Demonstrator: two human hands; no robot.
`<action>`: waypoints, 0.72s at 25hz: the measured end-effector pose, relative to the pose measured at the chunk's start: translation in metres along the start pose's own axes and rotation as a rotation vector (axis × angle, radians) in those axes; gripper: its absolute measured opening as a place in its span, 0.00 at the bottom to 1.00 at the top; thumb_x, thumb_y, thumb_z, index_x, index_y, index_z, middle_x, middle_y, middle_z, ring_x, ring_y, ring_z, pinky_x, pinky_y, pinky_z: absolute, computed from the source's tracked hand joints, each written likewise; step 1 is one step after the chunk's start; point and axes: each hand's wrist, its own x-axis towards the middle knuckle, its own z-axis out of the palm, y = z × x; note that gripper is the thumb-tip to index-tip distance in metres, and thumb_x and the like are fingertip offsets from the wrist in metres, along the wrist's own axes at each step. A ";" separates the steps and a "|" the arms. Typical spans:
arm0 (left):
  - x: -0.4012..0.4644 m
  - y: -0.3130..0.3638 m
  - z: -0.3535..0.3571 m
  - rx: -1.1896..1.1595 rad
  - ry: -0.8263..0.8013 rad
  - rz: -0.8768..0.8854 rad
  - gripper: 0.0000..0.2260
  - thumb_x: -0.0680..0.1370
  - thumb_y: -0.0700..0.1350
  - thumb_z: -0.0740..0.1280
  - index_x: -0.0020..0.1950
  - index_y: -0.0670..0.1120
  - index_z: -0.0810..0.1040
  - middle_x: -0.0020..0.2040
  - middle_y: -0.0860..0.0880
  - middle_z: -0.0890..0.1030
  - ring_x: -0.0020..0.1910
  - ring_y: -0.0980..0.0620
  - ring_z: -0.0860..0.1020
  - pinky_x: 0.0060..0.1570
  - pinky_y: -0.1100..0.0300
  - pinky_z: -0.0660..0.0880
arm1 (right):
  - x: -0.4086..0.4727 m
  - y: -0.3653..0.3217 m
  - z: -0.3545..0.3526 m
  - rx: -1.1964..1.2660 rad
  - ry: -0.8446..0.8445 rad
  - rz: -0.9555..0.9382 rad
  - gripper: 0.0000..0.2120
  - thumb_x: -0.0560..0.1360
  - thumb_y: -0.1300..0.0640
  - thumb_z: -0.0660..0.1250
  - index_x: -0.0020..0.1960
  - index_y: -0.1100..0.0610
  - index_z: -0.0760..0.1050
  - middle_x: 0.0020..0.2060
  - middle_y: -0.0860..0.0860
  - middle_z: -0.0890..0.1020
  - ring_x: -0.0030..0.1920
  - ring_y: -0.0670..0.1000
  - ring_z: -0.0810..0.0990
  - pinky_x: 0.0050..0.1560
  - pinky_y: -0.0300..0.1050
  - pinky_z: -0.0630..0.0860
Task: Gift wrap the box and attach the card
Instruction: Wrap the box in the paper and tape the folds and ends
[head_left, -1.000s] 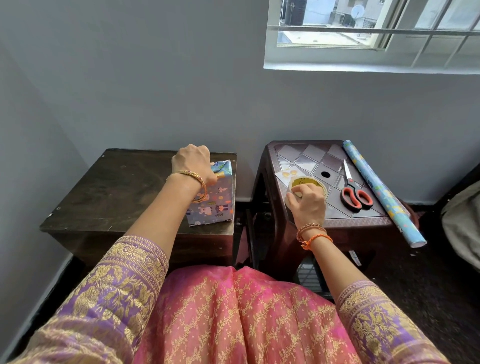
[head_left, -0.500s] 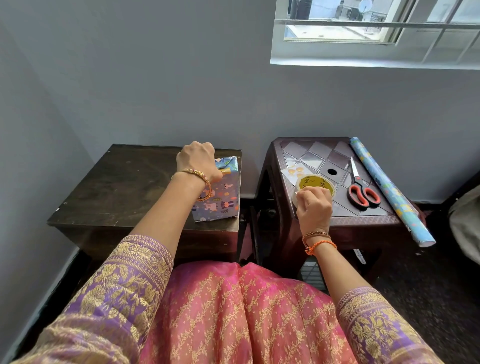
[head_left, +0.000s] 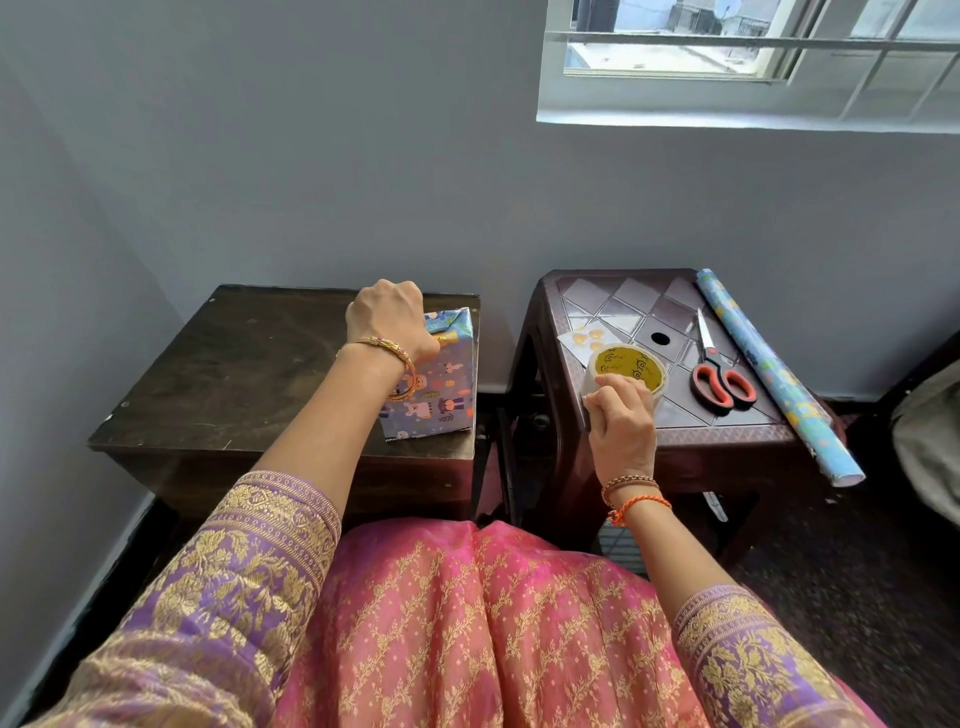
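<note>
Matt, scuffed wooden table (head_left: 234, 374); glossy moulded plastic stool (head_left: 649, 306); printed paper-wrapped box (head_left: 441, 395).

Two tables side by side, with the wrapping things around the tape roll

The tape roll (head_left: 626, 375) stands on the stool (head_left: 613, 296). Behind it and to its left lies the card (head_left: 576, 339); to its right the scissors (head_left: 719, 379), and farther right the paper roll (head_left: 769, 371). Left of the tape roll, on the wooden table (head_left: 234, 364), stands the wrapped box (head_left: 441, 395).
</note>
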 end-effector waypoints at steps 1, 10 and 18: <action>0.000 0.000 0.000 0.001 0.000 0.000 0.16 0.72 0.48 0.70 0.55 0.41 0.79 0.54 0.41 0.80 0.54 0.43 0.77 0.49 0.54 0.75 | -0.001 -0.001 0.001 -0.014 -0.021 0.006 0.04 0.66 0.70 0.71 0.35 0.66 0.77 0.43 0.60 0.83 0.49 0.64 0.79 0.59 0.55 0.70; -0.007 0.001 -0.003 -0.016 0.022 -0.015 0.14 0.72 0.47 0.69 0.54 0.40 0.79 0.54 0.40 0.80 0.54 0.42 0.77 0.49 0.53 0.75 | 0.007 0.005 -0.016 0.131 -0.291 0.088 0.04 0.66 0.70 0.71 0.37 0.65 0.77 0.55 0.61 0.79 0.62 0.61 0.72 0.66 0.46 0.61; -0.021 -0.003 0.005 -0.043 0.087 0.043 0.12 0.74 0.48 0.68 0.53 0.42 0.79 0.53 0.43 0.79 0.53 0.44 0.77 0.52 0.53 0.71 | 0.051 -0.006 -0.065 0.776 -0.681 0.574 0.10 0.74 0.64 0.64 0.35 0.58 0.76 0.57 0.54 0.79 0.63 0.49 0.72 0.61 0.39 0.67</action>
